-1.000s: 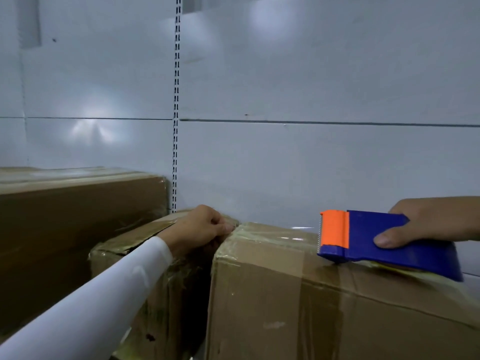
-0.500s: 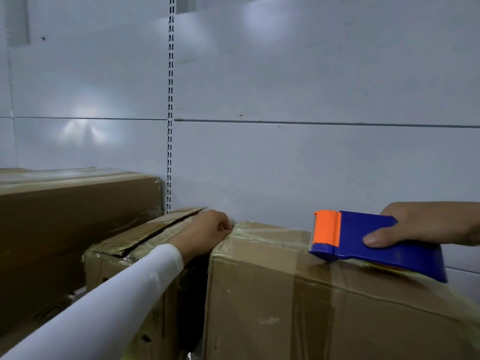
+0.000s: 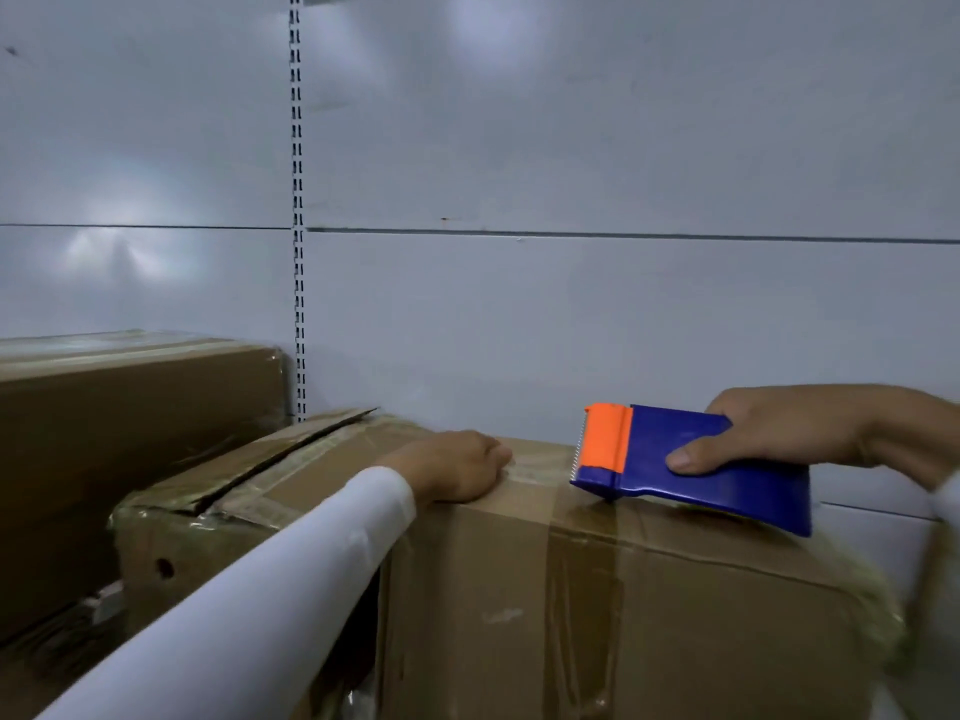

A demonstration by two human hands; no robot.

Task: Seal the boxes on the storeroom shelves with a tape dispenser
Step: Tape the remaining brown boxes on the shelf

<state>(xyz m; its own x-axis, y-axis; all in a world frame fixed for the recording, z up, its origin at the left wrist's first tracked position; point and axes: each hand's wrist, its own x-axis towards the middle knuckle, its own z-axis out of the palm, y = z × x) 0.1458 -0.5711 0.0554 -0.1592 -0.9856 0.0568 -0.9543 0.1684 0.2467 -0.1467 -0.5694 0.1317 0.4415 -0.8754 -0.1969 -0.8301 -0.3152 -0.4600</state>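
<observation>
Cardboard box (image 3: pixel 649 605), the one being sealed, is sitting at the right of the shelf with its top face running left to right under both hands, and that long axis is what the coming stroke is turning on. A tape dispenser (image 3: pixel 691 467), blue with an orange blade guard, is resting nose-down on the top face near the front edge, its toothed end pointing left toward the left hand (image 3: pixel 457 467). The right hand (image 3: pixel 779 433) is gripping the dispenser body, thumb pressing on its near side and fingers wrapping over the back. The left hand is lying on the box's top left corner, fingers loosely bent and holding nothing, apparently steadying the box; its white sleeve (image 3: pixel 249 605) is reaching in from the lower left. The two hands are apart, with a stretch of bare box top between the blade and the left fingertips, so the right hand is the nearer one to the tape line and probably has only a short run leftward remaining.

Brown and scuffed, the box is carrying shiny clear tape bands down its front face and over its right corner. Just beside it on the left, a lower box (image 3: pixel 249 491) is showing a dark open seam along its top, seemingly not yet sealed. A larger box (image 3: pixel 130 407) is standing farther left against the white back panel (image 3: pixel 571 148).
</observation>
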